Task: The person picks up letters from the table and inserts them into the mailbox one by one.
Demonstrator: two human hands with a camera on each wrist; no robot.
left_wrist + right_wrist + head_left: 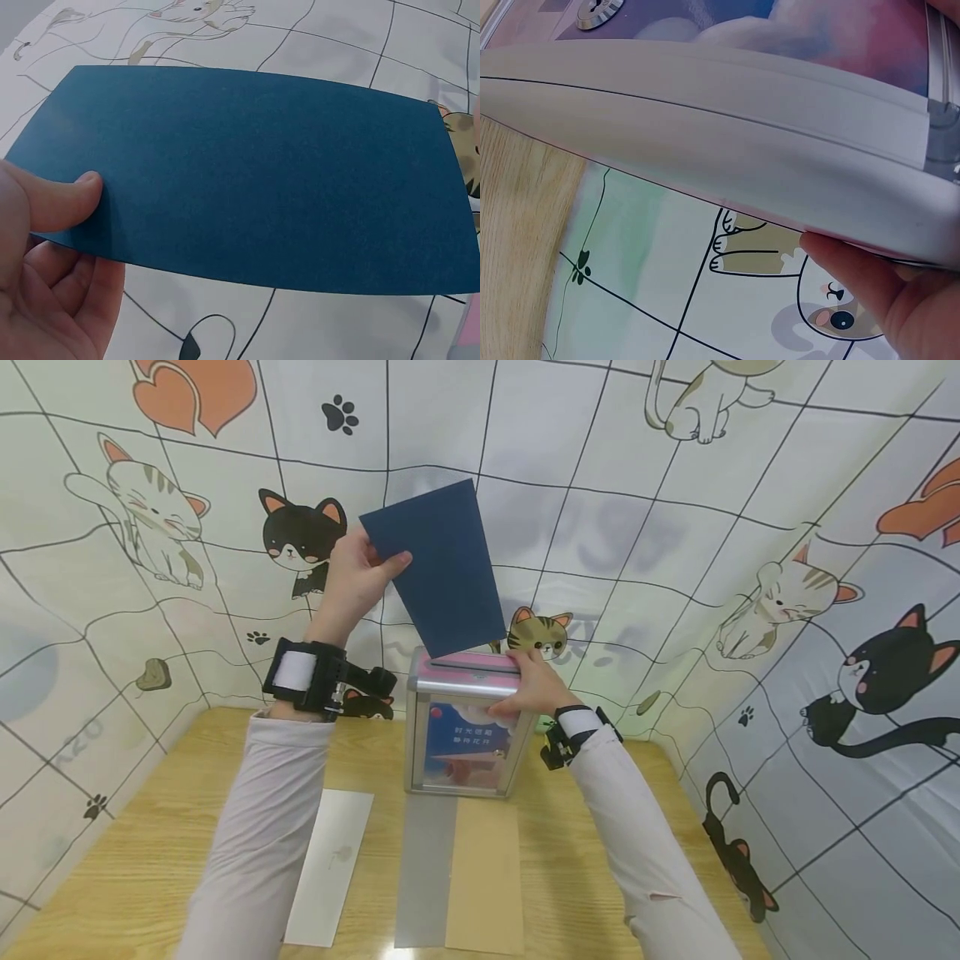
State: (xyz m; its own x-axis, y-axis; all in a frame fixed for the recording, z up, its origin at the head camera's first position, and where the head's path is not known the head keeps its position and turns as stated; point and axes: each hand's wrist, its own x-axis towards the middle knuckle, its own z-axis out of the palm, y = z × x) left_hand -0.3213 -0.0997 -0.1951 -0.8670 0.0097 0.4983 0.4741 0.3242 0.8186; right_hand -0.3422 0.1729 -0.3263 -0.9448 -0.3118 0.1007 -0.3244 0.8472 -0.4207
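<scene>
The head view is bright, with glare and soft shadow on the surface (172, 810); wrist views look dimmer.

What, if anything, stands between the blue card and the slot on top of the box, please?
Nothing visible does: the left hand holds the blue card tilted, its lower-left corner close to the slot. The right hand grips the box near the slot's right end, outside that gap.

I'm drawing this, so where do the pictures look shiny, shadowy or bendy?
Head view: glare below the grey card, shadow beside the right sleeve; left wrist view: shadow on the blue card by the thumb; right wrist view: the box looks bowed along its silver edge.
</scene>
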